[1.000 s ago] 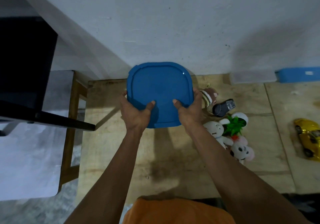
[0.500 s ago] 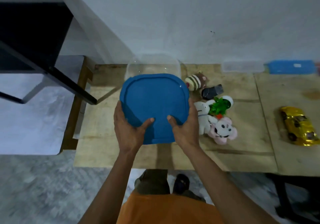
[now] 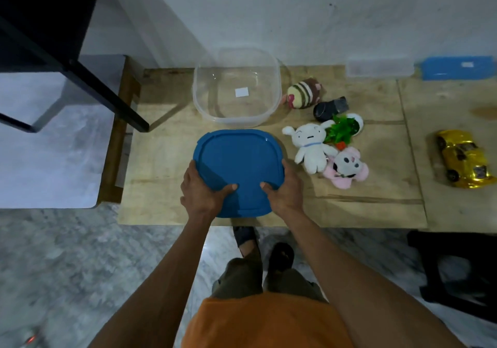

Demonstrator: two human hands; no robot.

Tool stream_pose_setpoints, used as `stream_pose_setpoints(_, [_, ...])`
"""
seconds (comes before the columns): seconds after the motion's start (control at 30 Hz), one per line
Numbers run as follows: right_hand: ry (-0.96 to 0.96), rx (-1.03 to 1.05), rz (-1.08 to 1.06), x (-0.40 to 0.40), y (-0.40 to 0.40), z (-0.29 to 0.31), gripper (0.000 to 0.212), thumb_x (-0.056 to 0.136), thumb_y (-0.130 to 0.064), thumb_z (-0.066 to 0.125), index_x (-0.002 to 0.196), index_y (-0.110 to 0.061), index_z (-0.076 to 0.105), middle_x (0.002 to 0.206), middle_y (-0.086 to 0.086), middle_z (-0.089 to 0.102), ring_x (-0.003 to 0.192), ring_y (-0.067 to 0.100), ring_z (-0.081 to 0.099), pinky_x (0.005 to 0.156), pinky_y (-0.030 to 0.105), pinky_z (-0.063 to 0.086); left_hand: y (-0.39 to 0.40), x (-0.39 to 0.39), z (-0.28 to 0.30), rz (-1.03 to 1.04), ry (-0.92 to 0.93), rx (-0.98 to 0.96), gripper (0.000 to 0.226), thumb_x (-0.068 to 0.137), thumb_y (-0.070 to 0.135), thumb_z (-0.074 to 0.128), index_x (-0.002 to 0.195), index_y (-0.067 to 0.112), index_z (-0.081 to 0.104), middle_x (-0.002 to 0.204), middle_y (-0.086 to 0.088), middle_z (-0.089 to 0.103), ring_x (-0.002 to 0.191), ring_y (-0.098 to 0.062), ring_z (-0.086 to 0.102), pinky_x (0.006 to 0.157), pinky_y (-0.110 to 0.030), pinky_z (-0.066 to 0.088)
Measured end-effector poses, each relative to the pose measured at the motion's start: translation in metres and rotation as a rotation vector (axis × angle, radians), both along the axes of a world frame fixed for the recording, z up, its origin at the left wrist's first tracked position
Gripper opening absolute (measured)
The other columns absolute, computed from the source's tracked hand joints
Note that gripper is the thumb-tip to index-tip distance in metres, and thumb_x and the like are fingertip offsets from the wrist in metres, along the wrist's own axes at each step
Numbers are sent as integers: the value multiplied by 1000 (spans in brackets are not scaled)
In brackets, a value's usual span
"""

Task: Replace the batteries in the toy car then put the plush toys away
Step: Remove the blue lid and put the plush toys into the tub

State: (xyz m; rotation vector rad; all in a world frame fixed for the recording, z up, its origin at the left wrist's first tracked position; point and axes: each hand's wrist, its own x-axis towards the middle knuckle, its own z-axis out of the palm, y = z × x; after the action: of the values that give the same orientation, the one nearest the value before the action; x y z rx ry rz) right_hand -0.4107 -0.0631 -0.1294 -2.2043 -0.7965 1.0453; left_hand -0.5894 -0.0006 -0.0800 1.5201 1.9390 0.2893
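Both hands hold a square blue lid [image 3: 238,169] over the near part of the wooden table [image 3: 161,159]: my left hand [image 3: 201,190] grips its near left corner, my right hand [image 3: 286,190] its near right corner. Behind the lid stands an open clear plastic tub [image 3: 204,105] with nothing but a white label inside. Right of the lid lie plush toys: a white one [image 3: 309,146], a pink one [image 3: 347,169], a green leafy one [image 3: 344,131] and a striped brown one [image 3: 304,93]. A gold toy car [image 3: 464,158] sits far right.
A dark grey object [image 3: 330,108] lies among the plush toys. A clear flat box [image 3: 379,68] and a blue box [image 3: 457,68] rest against the back wall. A black frame [image 3: 80,78] juts in at the left. A dark stool [image 3: 457,267] stands at the lower right.
The blue lid has come off the clear tub and moved toward me, down to the near part of the table. The tub now stands uncovered. The view has tilted downward.
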Motion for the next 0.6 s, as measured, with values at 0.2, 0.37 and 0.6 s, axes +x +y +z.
stream_pose_setpoints(0.2, [-151, -124, 111, -7, 12, 22, 69, 88, -31, 72, 147, -14, 40, 150, 7, 38, 139, 28, 30, 112, 40, 32, 11, -6, -25, -59, 138, -106, 118, 62, 58, 87, 152, 17, 23, 154, -9, 35, 143, -35, 29, 108, -62, 31])
stream_pose_setpoints(0.37, [-207, -137, 211, -5, 9, 20, 72, 91, -34, 69, 151, -14, 35, 153, 6, 32, 141, 27, 26, 111, 41, 32, 9, -6, -33, -84, 197, -94, 119, 64, 55, 87, 154, 15, 19, 153, -12, 31, 141, -36, 28, 108, -61, 31])
stream_pose_setpoints(0.6, [-126, 134, 41, 12, -2, 30, 52, 94, -32, 62, 140, -12, 49, 138, 12, 53, 126, 28, 52, 103, 45, 46, 10, 1, -26, -118, 210, -53, 115, 68, 55, 84, 155, 19, 17, 161, -14, 19, 148, -40, 17, 117, -67, 14])
